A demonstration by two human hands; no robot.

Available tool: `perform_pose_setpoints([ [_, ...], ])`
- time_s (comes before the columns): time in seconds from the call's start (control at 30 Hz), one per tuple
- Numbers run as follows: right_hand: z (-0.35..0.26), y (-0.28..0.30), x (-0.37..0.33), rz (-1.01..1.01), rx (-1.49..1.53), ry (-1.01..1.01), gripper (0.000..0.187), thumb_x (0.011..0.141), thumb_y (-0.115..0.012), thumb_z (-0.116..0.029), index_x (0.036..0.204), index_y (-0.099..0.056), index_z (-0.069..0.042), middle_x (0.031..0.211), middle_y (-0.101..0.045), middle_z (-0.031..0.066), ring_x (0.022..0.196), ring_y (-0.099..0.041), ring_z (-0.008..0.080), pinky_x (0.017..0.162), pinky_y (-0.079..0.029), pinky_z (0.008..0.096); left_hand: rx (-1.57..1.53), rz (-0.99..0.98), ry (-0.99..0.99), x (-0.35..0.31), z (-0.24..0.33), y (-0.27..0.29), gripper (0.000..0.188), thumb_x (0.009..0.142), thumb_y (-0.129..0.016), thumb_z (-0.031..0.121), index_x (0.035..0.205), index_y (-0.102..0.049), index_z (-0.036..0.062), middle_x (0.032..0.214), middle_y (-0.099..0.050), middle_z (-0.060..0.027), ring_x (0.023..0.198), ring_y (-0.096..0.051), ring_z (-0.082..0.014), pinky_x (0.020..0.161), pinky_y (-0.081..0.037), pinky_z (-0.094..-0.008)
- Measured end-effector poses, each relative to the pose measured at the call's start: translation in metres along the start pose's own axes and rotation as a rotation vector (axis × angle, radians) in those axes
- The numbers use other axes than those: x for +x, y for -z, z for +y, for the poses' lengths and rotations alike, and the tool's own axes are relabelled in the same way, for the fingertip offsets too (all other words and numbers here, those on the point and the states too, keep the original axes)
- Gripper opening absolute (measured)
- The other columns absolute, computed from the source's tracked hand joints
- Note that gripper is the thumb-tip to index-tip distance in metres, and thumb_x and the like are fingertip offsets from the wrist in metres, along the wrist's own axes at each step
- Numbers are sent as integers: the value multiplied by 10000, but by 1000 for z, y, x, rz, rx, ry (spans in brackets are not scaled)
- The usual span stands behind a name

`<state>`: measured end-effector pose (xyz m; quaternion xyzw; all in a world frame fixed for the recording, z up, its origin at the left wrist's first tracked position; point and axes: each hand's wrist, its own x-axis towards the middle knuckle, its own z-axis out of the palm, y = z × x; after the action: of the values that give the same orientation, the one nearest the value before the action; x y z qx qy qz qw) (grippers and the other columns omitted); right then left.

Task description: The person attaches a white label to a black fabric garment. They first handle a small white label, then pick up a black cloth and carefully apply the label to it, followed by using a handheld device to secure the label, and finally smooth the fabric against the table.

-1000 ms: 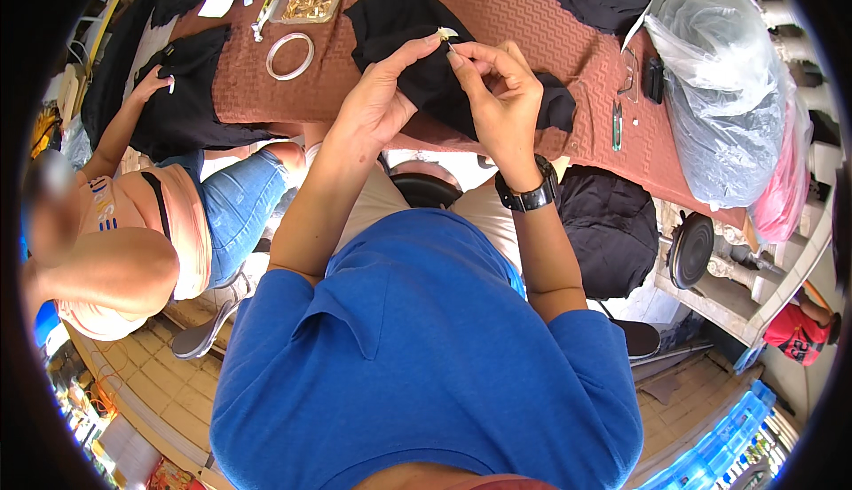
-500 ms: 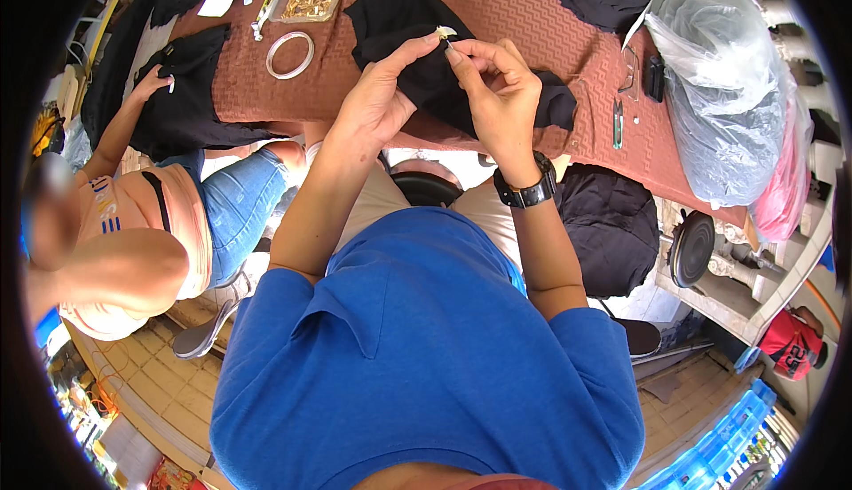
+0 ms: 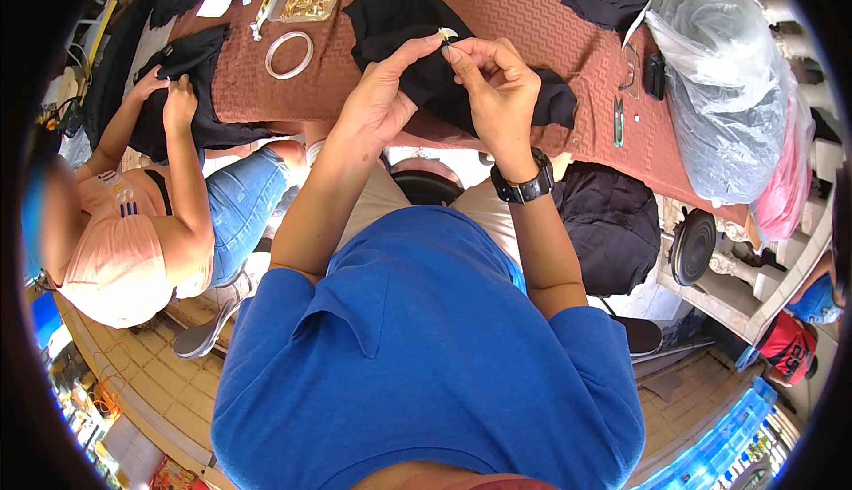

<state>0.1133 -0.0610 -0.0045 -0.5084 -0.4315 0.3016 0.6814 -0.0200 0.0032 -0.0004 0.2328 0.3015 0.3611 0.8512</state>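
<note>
Both sets of fingers (image 3: pixel 490 51) pinch closed at black cloth (image 3: pixel 437 86).

This appears to be a small, makeshift garment workshop on a porch or balcony. A table draped in zigzag-patterned reddish-brown cloth (image 3: pixel 546 42) bears pieces of soft black fabric (image 3: pixel 390 11), green-handled metal snips (image 3: pixel 619 124) and a clear plastic box of gold-coloured bits (image 3: pixel 306 6). A co-worker in a peach shirt (image 3: pixel 120 268) sits alongside; turned white stone-like balusters (image 3: pixel 732 266) edge the tan tiled floor (image 3: pixel 151 367).

Bright daylight (edges bend, darken).
</note>
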Motion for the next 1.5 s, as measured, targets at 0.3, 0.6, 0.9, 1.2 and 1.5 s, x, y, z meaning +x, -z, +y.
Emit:
perform_pose_setpoints([
  [0.3,4,4,-1,-33,128,15,170,894,-731,10,1060,-698,16,936,-687,58,813,-644,87,738,-517,237,70,27,33,-2,0,1,271,902,-736,137,1144,-676,31,1085,-711,-44,1028,-677,-138,934,-543,-281],
  [0.6,-34,27,31,-251,-476,298,135,900,-706,-51,1032,-733,-52,965,-574,88,829,-600,205,752,-502,310,144,32,-158,-4,-5,-6,203,868,-762,94,1057,-721,31,1036,-725,-27,991,-667,-97,887,-495,-252],
  [0.9,-40,25,51,-379,-463,353,73,977,-637,-73,1015,-644,-12,927,-581,13,717,-534,121,643,-448,254,258,8,-355,1,-11,-8,149,840,-765,10,982,-720,1,954,-732,-51,886,-686,-106,805,-538,-243],
  [1.2,-123,24,44,-138,49,347,101,1047,-546,-104,1027,-522,-8,789,-621,46,600,-533,47,555,-439,173,608,142,-657,25,-21,19,102,793,-793,-34,862,-726,0,876,-733,-57,793,-676,-116,752,-550,-253],
  [1.5,-86,28,12,-274,98,139,148,971,-638,5,1117,-634,35,953,-705,110,768,-688,111,678,-552,229,85,51,-173,9,-5,3,199,859,-761,40,1044,-716,-18,1013,-734,-60,956,-700,-146,857,-567,-270],
])
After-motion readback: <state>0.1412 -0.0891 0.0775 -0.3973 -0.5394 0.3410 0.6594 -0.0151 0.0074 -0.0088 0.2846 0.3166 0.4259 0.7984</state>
